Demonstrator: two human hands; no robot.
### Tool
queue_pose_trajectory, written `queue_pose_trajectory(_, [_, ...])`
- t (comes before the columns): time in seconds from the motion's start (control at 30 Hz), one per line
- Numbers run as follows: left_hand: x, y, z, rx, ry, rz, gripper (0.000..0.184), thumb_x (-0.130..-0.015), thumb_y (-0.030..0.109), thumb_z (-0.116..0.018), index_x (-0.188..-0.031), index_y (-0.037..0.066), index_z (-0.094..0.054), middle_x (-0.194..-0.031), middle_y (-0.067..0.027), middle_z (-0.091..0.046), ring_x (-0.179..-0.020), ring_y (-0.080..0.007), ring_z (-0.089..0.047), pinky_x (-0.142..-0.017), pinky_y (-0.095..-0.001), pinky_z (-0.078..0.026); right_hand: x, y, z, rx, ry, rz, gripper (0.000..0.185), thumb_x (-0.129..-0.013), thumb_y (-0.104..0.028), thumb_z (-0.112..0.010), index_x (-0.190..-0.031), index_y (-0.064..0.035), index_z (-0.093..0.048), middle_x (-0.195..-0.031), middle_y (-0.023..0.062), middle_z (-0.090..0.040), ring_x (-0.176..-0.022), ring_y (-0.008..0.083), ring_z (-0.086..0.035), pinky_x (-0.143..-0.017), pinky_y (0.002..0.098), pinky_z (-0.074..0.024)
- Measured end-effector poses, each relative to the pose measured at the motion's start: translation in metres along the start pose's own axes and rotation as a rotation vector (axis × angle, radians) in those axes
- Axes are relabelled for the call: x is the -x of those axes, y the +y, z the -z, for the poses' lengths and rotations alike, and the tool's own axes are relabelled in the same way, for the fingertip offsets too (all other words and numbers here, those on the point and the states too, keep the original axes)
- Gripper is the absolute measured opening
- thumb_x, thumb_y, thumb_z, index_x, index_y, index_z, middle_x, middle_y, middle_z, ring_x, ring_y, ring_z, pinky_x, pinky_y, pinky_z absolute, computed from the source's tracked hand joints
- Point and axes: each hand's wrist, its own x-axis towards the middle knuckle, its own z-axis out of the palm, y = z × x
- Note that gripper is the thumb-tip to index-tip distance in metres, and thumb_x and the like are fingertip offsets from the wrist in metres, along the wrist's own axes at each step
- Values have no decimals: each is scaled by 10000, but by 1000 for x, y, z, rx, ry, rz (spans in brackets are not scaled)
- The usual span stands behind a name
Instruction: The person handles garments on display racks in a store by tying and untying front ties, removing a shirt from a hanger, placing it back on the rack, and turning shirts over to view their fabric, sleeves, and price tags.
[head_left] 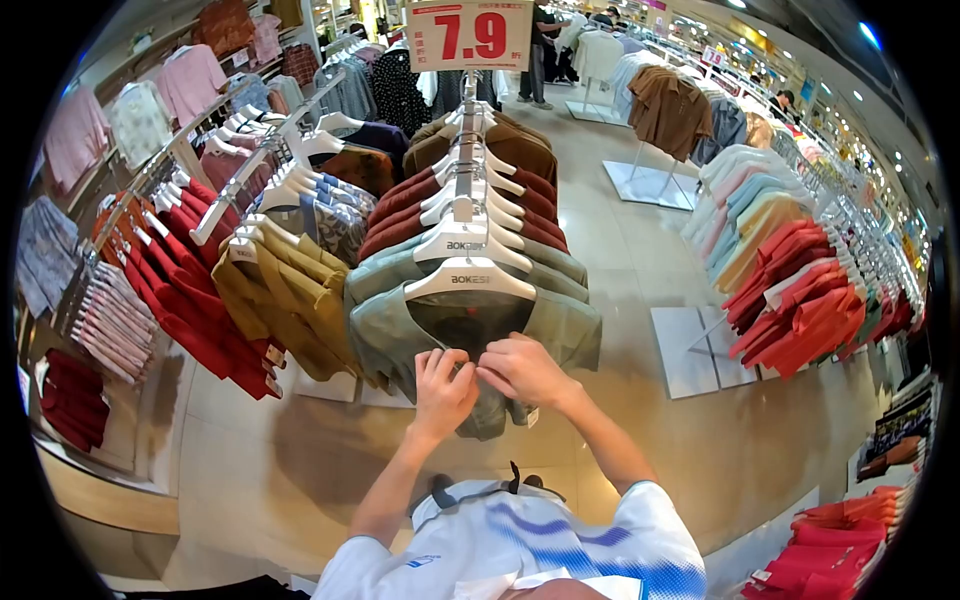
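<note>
A grey-green jacket (560,325) hangs on a white hanger (470,282) at the near end of the central rack. Its front faces me, with the dark inside visible at the neck. My left hand (445,392) is closed, fingers curled, at the jacket's front just below the neck opening. Close beside it, my right hand (527,370) pinches the front edge on the other side. The fingertips of both hands nearly meet, and the cloth between them is partly hidden. A small white tag (532,417) dangles below my right hand.
Behind the jacket, the rack (465,180) carries more grey-green, dark red and brown clothes under a 7.9 sign (470,37). Mustard jackets (285,290) and red clothes (200,300) hang close at left. Another rack with red tops (795,300) stands right across the tiled floor (620,260).
</note>
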Motion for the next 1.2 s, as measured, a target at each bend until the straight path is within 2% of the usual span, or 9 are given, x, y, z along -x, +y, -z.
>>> queue_pose_trajectory(0.13, [-6,5,3,-65,32,-29,197,-656,-12,-653,-837,30,-588,-878,-53,-572,-838,-262,-513,-782,-390,-360,-2,-3,3,14,-43,26,116,-856,-169,-633,-804,-71,-596,-731,74,-532,-709,266,-539,-683,363,-433])
queue_pose_trajectory(0.33, [-6,-5,8,146,-68,94,198,-666,-41,-623,-842,28,-564,-900,-58,-580,-874,-271,-504,-799,-379,-359,-6,1,5,21,-57,124,129,-849,-175,-641,-807,-74,-574,-752,67,-511,-736,247,-540,-683,357,-429])
queue_pose_trajectory(0.4, [-4,-15,9,481,-227,227,189,-694,-53,-616,-856,24,-556,-897,-73,-576,-885,-278,-503,-814,-375,-365,-6,3,8,3,-55,138,127,-845,-176,-643,-809,-77,-572,-759,63,-504,-740,243,-539,-682,355,-427])
queue_pose_trajectory(0.5, [-4,-22,12,584,-308,218,183,-720,-64,-619,-869,21,-554,-894,-88,-564,-887,-287,-501,-819,-367,-377,-6,9,9,-18,-66,177,113,-844,-165,-641,-810,-82,-572,-767,57,-499,-739,242,-533,-680,355,-422])
queue_pose_trajectory(0.7, [-17,-20,22,373,-295,-47,218,-721,-103,-620,-888,17,-548,-891,-100,-546,-843,-301,-513,-735,-353,-411,-11,13,11,-116,-144,214,99,-841,-178,-643,-808,-99,-593,-769,46,-518,-761,223,-555,-683,354,-413])
queue_pose_trajectory(0.93, [-6,-30,14,565,-209,102,179,-792,-109,-603,-887,25,-532,-902,-89,-556,-792,-216,-514,-705,-283,-401,-8,0,13,-122,-26,118,76,-848,-155,-662,-878,-96,-626,-795,56,-531,-764,249,-536,-696,352,-406])
queue_pose_trajectory(1.0, [1,-30,13,818,-56,439,109,-865,-79,-562,-891,23,-532,-924,-58,-566,-799,-151,-501,-705,-261,-398,-2,-1,12,-136,5,80,74,-837,-129,-677,-892,-93,-642,-801,60,-540,-761,254,-531,-703,349,-410])
queue_pose_trajectory(1.03, [4,-30,15,937,30,555,80,-902,-45,-535,-921,31,-550,-950,-43,-567,-865,-130,-502,-782,-258,-395,4,-1,10,-163,157,-32,75,-830,-123,-686,-887,-89,-653,-798,65,-554,-760,263,-538,-707,352,-424])
queue_pose_trajectory(1.2, [17,-53,33,1291,527,757,130,-897,-1,-550,-1010,52,-585,-1074,-83,-603,-1035,-171,-519,-947,-285,-365,29,6,15,-285,443,-329,68,-817,-49,-672,-882,-29,-666,-789,102,-608,-736,261,-558,-703,355,-449])
